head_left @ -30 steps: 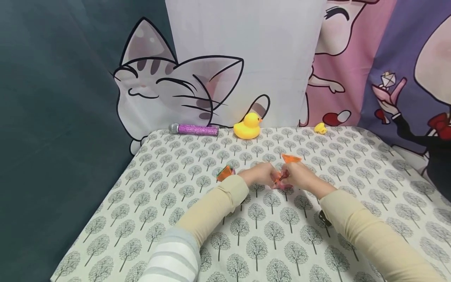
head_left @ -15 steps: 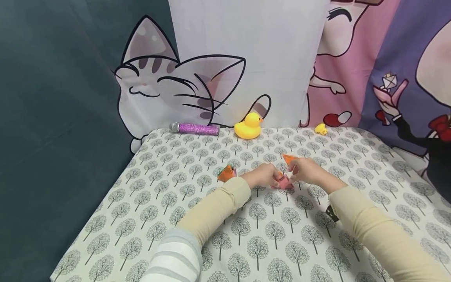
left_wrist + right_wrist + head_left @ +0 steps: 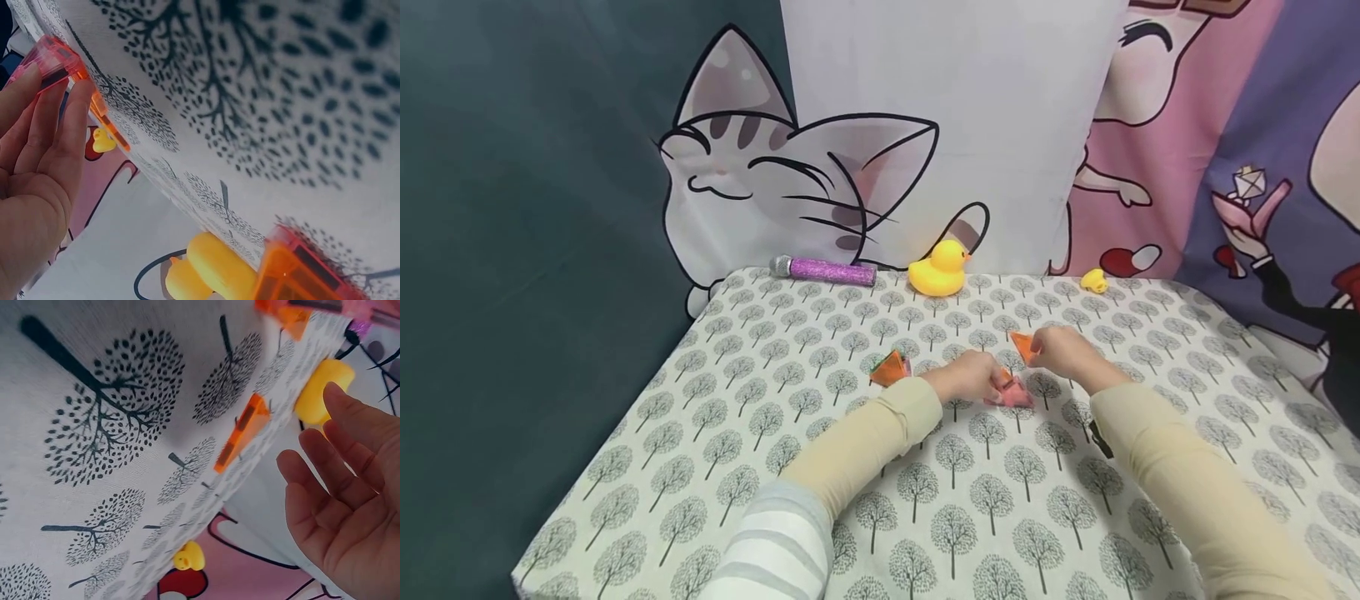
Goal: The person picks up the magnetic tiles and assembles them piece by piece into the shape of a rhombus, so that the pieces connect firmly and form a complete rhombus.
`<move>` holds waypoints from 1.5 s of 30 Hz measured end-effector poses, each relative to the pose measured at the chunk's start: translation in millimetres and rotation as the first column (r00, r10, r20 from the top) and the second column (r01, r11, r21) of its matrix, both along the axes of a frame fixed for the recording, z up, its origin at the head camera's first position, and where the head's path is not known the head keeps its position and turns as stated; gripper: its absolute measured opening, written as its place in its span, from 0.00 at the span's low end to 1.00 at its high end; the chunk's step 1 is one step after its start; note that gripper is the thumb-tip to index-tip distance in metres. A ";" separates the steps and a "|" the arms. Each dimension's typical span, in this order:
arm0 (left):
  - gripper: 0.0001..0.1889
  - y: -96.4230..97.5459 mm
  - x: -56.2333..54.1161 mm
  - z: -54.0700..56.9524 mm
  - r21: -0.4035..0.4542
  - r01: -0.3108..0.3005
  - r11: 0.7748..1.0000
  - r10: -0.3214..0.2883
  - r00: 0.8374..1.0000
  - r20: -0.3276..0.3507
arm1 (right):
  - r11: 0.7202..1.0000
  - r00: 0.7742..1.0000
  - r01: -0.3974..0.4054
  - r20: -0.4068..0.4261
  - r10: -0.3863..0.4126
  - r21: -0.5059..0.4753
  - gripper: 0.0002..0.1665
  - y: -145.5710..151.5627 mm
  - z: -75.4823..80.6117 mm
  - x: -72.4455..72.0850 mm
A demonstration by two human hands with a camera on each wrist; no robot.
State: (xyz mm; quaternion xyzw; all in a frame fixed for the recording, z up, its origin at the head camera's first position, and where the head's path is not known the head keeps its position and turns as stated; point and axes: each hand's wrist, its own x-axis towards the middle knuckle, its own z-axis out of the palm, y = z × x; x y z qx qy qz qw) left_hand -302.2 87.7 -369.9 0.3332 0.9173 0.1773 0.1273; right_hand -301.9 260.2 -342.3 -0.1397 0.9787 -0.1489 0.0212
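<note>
Near the table's middle, my left hand [image 3: 973, 377] holds a see-through pink tile piece [image 3: 1017, 393] by its edge, with an orange part behind it. In the left wrist view, thumb and fingers pinch that pink piece [image 3: 53, 61]. My right hand [image 3: 1066, 354] is beside a flat orange triangular tile [image 3: 1022, 347] that lies on the cloth. The right wrist view has the right hand [image 3: 350, 506] with loosely bent fingers, apart from the orange tile [image 3: 244, 431]. Left of my left hand sits another cluster of orange, pink and green tiles [image 3: 890, 370].
A purple glittery microphone [image 3: 827, 271], a yellow rubber duck [image 3: 940, 268] and a small yellow toy [image 3: 1094, 281] stand along the table's back edge. A dark object [image 3: 1101, 439] is partly hidden under my right sleeve. Tree-print cloth [image 3: 955, 533] covers the table.
My right hand has come off the pink piece and moved right and back to the orange triangular tile. The left hand keeps holding the pink piece. The head view has shifted slightly.
</note>
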 end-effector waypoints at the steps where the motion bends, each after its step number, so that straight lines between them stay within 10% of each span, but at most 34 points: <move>1: 0.08 0.4 0.3 0.8 -0.006 0.000 1.000 0.000 1.000 -0.005 | 1.000 1.000 0.013 0.005 -0.013 0.003 0.14 0.3 -0.6 -2.0; 23: 0.06 11.7 14.0 0.0 -0.023 0.026 0.999 -0.026 1.000 0.013 | 0.986 0.971 0.136 0.187 -0.151 0.093 0.18 21.3 -30.0 -22.2; 45: 0.06 4.2 6.6 3.2 -0.017 -0.016 1.000 0.016 1.000 0.005 | 0.987 0.997 -0.062 0.054 0.055 0.147 0.08 18.6 -25.3 -36.1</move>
